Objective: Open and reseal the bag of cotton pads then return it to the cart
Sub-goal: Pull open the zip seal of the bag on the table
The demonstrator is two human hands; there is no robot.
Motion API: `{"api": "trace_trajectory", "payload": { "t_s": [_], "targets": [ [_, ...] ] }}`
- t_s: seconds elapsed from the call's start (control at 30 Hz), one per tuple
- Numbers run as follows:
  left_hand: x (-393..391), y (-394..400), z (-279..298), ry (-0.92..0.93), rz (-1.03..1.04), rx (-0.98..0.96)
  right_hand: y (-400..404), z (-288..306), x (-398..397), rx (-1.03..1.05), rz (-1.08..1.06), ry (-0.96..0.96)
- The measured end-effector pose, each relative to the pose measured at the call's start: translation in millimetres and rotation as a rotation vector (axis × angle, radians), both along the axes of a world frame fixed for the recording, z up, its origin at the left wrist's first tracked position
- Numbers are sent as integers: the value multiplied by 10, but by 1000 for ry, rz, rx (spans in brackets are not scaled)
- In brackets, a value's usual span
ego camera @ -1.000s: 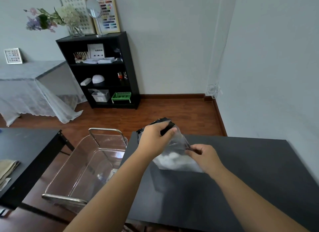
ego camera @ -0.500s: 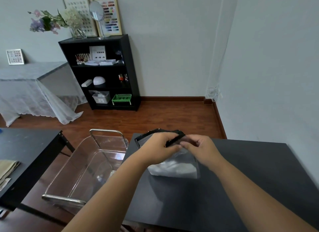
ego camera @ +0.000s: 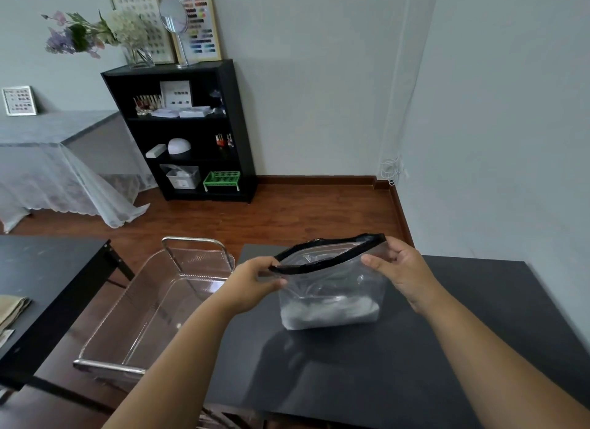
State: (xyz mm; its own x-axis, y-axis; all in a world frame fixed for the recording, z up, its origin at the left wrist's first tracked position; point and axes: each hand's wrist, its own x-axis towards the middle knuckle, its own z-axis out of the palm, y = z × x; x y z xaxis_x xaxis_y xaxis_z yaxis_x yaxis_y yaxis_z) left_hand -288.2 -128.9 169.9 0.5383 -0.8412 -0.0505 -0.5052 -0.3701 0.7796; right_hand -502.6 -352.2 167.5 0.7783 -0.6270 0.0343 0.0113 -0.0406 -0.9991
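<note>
Since a moment ago both hands have drawn apart, from meeting at the middle of the black zip strip to holding its two ends, and the bag's mouth now gapes between them. Left hand (ego camera: pixel 252 280) has a closed grip pinching the left end of the black zip strip (ego camera: pixel 322 260) between thumb and fingers. Right hand (ego camera: pixel 404 270) likewise has a closed grip on the right end of the strip, thumb on the near side and fingers behind.

Clear plastic forms the bag (ego camera: pixel 332 288), which stands upright with its base on the dark counter (ego camera: pixel 447 348), near the counter's far left corner. White cotton pads (ego camera: pixel 329 312) lie in a low heap across the bottom of the bag, seen through the plastic. The two sides of the zip strip stand apart, the far side bowed away from the near one.

Just left of the counter stands the transparent cart (ego camera: pixel 153 301) with its metal rail (ego camera: pixel 194 240) at the far end. Whether anything lies in its tray I cannot tell through the glare. A second dark counter (ego camera: pixel 48 275) sits further left, well apart from the bag.
</note>
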Motion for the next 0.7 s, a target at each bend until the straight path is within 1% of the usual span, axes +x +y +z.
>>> {"api": "trace_trajectory", "payload": {
  "t_s": [0.1,0.2,0.27,0.33,0.4,0.43,0.47,0.53,0.6,0.7],
  "targets": [
    [-39,-34,13,79,63,-171,-36,84,46,-129,-63,21],
    [-47,-64,40,174,198,-372,-72,155,39,-150,-139,15],
    [-68,-90,69,189,242,-450,-100,198,5,-229,-161,85],
    [-138,-135,117,146,240,-469,-94,282,3,-424,-105,234],
    [-257,-193,188,80,193,-473,-24,412,65,-635,25,359],
    [-324,-225,218,41,160,-477,33,474,123,-703,85,387],
    [-390,-260,241,3,125,-479,93,526,184,-727,136,392],
    [-505,-315,280,-70,56,-466,204,591,306,-663,218,344],
    [-583,-339,298,-134,8,-443,273,610,373,-539,267,276],
    [-606,-296,246,-133,-8,-429,281,596,373,-492,203,198]
  ]
}}
